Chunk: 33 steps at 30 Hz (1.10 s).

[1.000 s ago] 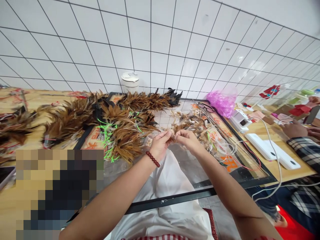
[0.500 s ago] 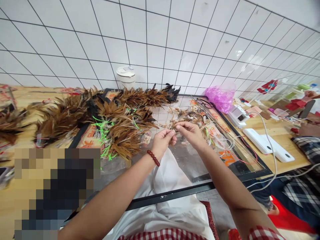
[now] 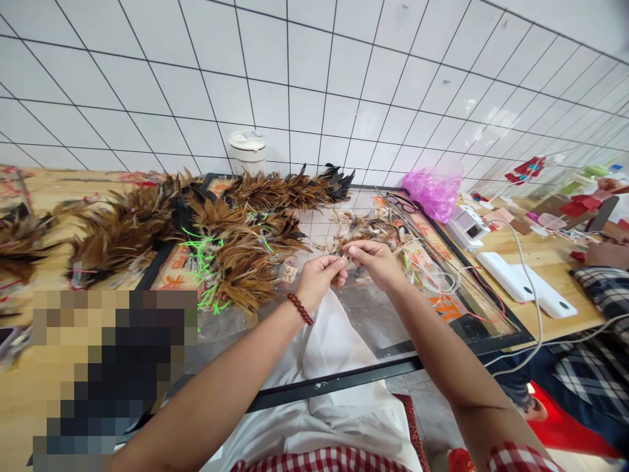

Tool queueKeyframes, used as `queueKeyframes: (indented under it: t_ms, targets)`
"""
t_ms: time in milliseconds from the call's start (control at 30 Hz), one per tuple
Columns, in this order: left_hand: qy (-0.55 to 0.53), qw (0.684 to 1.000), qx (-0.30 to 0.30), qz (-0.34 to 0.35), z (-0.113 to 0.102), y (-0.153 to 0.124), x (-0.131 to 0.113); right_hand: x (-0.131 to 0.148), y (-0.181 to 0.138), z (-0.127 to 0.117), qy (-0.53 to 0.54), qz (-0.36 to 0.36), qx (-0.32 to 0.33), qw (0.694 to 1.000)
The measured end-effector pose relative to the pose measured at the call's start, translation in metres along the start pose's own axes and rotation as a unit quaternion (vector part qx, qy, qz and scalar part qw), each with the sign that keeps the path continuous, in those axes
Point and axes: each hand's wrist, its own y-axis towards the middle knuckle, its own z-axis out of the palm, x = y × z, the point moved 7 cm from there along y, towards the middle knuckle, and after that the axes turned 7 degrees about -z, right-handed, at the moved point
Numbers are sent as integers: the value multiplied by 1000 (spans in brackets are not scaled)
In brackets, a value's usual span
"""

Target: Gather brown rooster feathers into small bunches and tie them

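My left hand (image 3: 323, 273), with a dark red bead bracelet (image 3: 299, 309) on its wrist, is closed in a pinch over the glass-topped board. Close to its right, my right hand (image 3: 373, 261) also pinches, thumb against forefinger. The fingertips almost meet; whatever lies between them is too small and hidden to name. Just behind the hands spreads a loose heap of small brown and white feathers (image 3: 376, 229). To the left lie bundles of brown feathers (image 3: 246, 278), some tied with bright green string (image 3: 194, 252).
Long feather garlands (image 3: 280, 190) stretch along the back and left. A white lidded cup (image 3: 247, 152) stands by the tiled wall. Eyeglasses (image 3: 403, 203), a pink plastic bag (image 3: 435, 191), white power banks (image 3: 528, 285) and cables occupy the right side. Another person's sleeve (image 3: 604, 288) shows there.
Both hands stay almost in place, still pinching close together, with only slight finger movement. The feathers have not visibly moved.
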Motion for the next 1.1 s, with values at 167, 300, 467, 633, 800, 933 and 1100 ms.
queueKeyframes:
  t_ms: [167, 300, 467, 633, 800, 933, 1100]
  targets:
    - [-4, 1000, 12, -11, 0, 1, 3, 0, -1, 2, 10, -1, 23, 1000]
    - [-4, 1000, 22, -17, 1, 1, 4, 1, -2, 6, 41, 3, 43, 998]
    - [1, 999, 32, -17, 3, 0, 3, -3, -1, 7, 38, 15, 43, 998]
    - [-2, 999, 33, -21, 3, -1, 1, -4, -1, 8, 43, 2, 57, 997]
    - [-13, 999, 38, -26, 2, -1, 2, -2, -2, 7, 40, -10, 72, 997]
    - [-10, 997, 65, -42, 6, -2, 5, 0, -2, 9, 37, -6, 83, 996]
    - [-20, 993, 93, -64, 10, -3, 8, 4, -4, 11, 54, -16, 100, 993]
